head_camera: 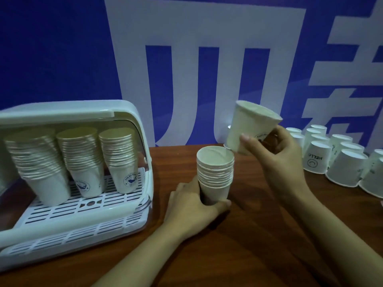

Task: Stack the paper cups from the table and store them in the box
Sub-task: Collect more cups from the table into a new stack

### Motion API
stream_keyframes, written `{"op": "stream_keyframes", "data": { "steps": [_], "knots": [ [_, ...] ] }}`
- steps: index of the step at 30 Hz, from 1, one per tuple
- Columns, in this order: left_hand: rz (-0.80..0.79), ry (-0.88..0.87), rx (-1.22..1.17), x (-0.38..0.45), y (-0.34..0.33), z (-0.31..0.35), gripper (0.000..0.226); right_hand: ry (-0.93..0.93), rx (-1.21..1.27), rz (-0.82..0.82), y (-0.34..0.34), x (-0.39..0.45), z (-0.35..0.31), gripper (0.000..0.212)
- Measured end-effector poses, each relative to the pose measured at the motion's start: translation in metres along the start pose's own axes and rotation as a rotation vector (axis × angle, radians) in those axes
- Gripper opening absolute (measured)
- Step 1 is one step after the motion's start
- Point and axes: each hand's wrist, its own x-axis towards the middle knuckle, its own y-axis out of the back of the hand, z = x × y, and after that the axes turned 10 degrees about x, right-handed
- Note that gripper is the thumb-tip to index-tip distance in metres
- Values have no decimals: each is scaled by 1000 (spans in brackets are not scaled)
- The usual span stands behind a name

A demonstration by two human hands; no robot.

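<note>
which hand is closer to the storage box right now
Left. The left hand grips the cup stack just right of the storage box; the right hand holds a single cup farther right.

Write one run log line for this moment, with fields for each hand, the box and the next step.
left hand: grips cup stack | right hand: holds single cup tilted above | box: open, three stacks | next: probably nest cup

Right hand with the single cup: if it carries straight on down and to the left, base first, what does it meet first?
Probably the open top of the cup stack held by the left hand; the single cup in the right hand is tilted, and depth is unclear.
</note>
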Motion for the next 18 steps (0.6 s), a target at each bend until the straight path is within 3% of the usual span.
{"op": "stream_keyframes", "data": {
  "steps": [3, 7, 12, 16, 18],
  "knots": [
    [1, -26, 4, -1, -2, 1, 58, 13, 44, -43, -2, -3, -13, 41],
    [-5, -51, -23, 1, -4, 0, 60, -58, -178, -186, -8, -9, 2, 44],
    [33, -40, 6, 2, -3, 1, 59, -72, -247, -180, -9, -13, 13, 44],
    [17, -4, 51, -1, -1, 3, 49, -78, -243, -185, -9, -14, 17, 62],
    [9, 0, 64, -2, 0, 3, 50, -87, -189, -183, -11, -14, 17, 60]
  ]
}}
